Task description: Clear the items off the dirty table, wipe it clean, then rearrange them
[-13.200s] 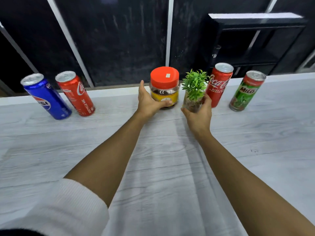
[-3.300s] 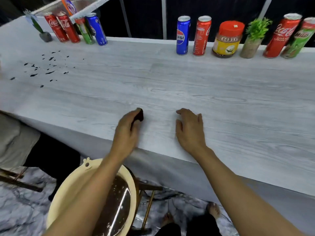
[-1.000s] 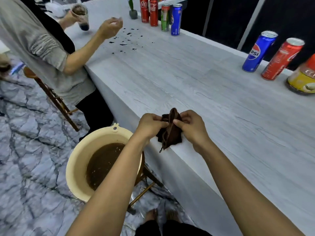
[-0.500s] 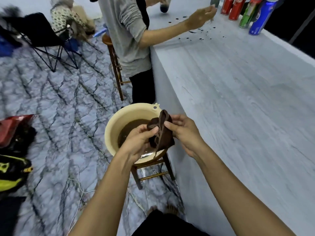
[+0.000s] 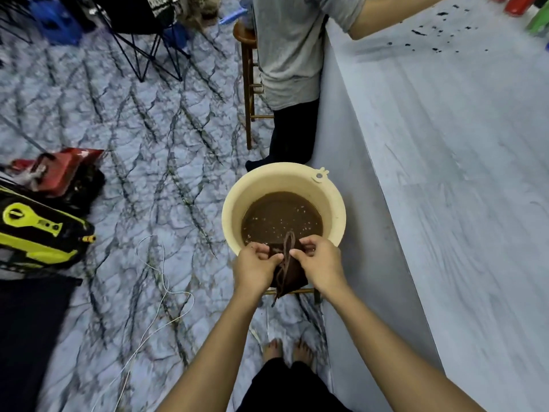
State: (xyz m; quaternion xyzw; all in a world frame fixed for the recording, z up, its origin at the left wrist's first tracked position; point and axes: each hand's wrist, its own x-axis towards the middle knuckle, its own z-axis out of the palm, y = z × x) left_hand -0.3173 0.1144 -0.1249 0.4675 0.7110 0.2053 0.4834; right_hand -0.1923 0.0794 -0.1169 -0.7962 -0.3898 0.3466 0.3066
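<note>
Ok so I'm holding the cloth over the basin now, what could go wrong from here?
1. The brown cloth, held by the left hand and right hand, hangs at the basin near rim, so drips may land on the floor near your bare feet.
2. The water looks brown, so rinsing may smear dirt back onto the table.
</note>
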